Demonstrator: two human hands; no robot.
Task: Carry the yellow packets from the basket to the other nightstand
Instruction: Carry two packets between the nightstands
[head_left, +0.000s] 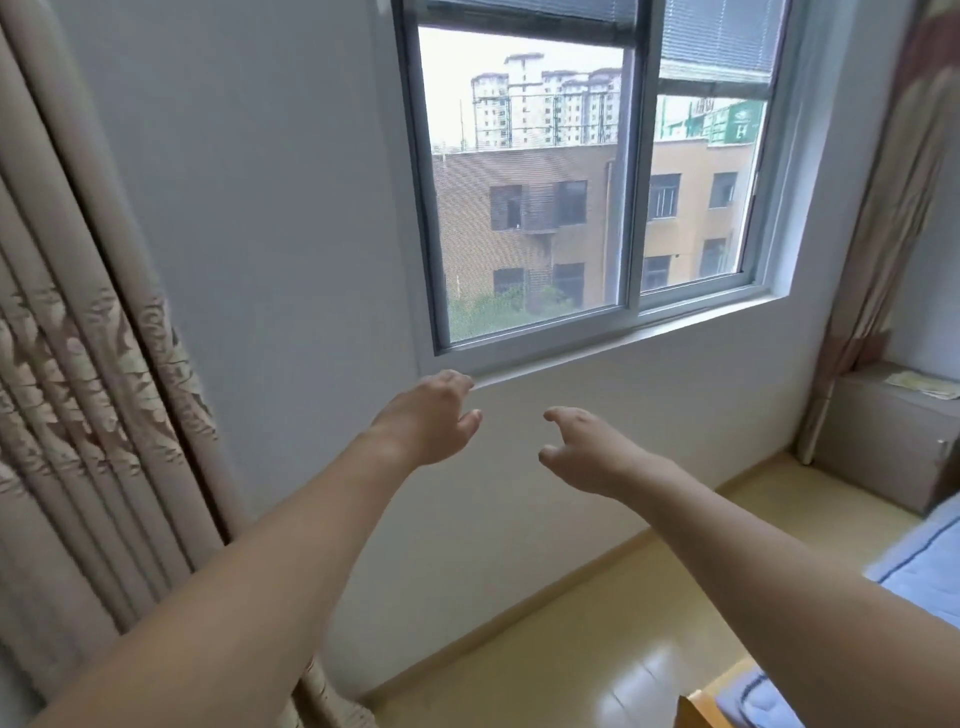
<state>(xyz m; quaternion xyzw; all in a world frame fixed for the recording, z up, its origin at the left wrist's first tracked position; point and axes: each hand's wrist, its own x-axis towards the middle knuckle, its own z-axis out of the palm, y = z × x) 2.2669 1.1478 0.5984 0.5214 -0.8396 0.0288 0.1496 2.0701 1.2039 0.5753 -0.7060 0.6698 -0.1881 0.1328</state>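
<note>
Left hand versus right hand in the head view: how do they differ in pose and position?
The left hand reaches higher, its fingers at the window sill's corner; the right hand hangs lower, in front of bare wall. The left hand shows its back with fingers mostly extended; the right hand's fingers curl loosely downward. Both are held out in front, hold nothing, and carry no yellow packets.

Both hands, left (434, 415) and right (587, 452), reach out empty below the window (587, 171).
</note>
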